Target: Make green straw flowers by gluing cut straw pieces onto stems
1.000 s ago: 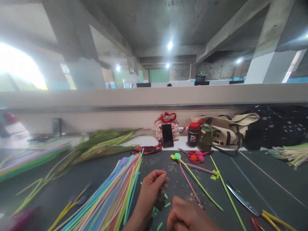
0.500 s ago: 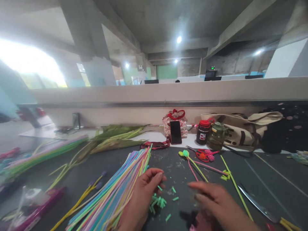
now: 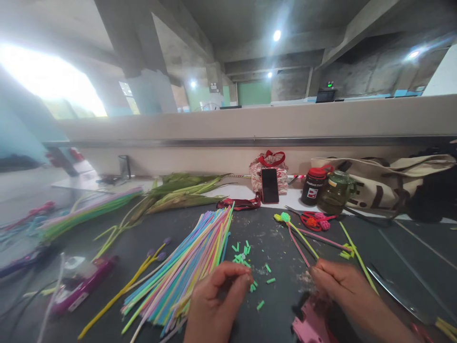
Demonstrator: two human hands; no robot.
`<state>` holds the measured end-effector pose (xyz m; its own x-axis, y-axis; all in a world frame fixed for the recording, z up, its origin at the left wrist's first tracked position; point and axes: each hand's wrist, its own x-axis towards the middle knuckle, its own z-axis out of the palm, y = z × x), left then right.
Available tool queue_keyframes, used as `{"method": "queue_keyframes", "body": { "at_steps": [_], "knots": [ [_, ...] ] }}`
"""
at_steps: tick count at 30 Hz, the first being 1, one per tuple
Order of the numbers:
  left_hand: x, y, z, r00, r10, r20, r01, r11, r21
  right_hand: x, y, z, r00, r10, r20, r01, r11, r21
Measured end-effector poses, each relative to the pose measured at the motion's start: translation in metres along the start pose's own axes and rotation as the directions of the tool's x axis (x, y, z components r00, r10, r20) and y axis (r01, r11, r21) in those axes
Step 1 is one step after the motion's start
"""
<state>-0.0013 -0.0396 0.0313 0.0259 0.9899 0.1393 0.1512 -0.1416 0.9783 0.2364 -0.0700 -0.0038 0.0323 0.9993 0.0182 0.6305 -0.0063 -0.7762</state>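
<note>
My left hand (image 3: 224, 295) is closed in a pinch, thumb against forefinger, above the table. Anything between its fingertips is too small to make out. Short cut pieces of green pipe cleaner (image 3: 246, 250) lie scattered just beyond and beside it. My right hand (image 3: 339, 281) is closed at the near end of a yellow-green pipe-cleaner stem (image 3: 305, 239). A pink stem (image 3: 297, 244) runs beside that one, and green and yellow knotted heads (image 3: 283, 217) sit at their far end. Below my right hand is a pink plastic tool (image 3: 310, 324), partly hidden.
A thick bundle of pastel pipe cleaners (image 3: 189, 267) lies left of centre. Scissors (image 3: 392, 290) rest at the right. Yellow stems with purple tips (image 3: 132, 281) and a purple device (image 3: 84, 286) are leftward. Behind stand a phone (image 3: 270, 186), a black bottle (image 3: 314, 186) and a jug (image 3: 334, 193).
My right hand has moved right to the stem ends, its fingers closing. My left hand has drawn back from the green pieces, still pinched. The view has shifted slightly.
</note>
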Motion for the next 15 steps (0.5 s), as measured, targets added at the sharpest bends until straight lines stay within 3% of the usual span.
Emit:
{"method": "queue_keyframes", "body": {
  "at_steps": [3,8,11,15],
  "knots": [
    [0.007,-0.016,-0.005,0.996,-0.013,0.084,0.004,0.994,0.11,0.001,-0.012,0.001,0.99,-0.087,0.113,0.098,0.99,-0.097],
    [0.0,-0.031,-0.018,0.974,0.047,0.224,-0.13,0.919,0.373,0.007,-0.025,0.006,0.955,-0.187,0.231,0.248,0.93,-0.272],
    [-0.003,-0.038,-0.023,0.952,0.111,0.284,-0.241,0.845,0.477,0.011,-0.025,0.009,0.971,-0.139,0.194,0.2,0.917,-0.346],
    [-0.001,-0.046,-0.022,0.895,0.208,0.394,-0.423,0.676,0.603,0.011,-0.022,0.011,0.987,-0.128,0.096,0.157,0.901,-0.404]
  ]
}}
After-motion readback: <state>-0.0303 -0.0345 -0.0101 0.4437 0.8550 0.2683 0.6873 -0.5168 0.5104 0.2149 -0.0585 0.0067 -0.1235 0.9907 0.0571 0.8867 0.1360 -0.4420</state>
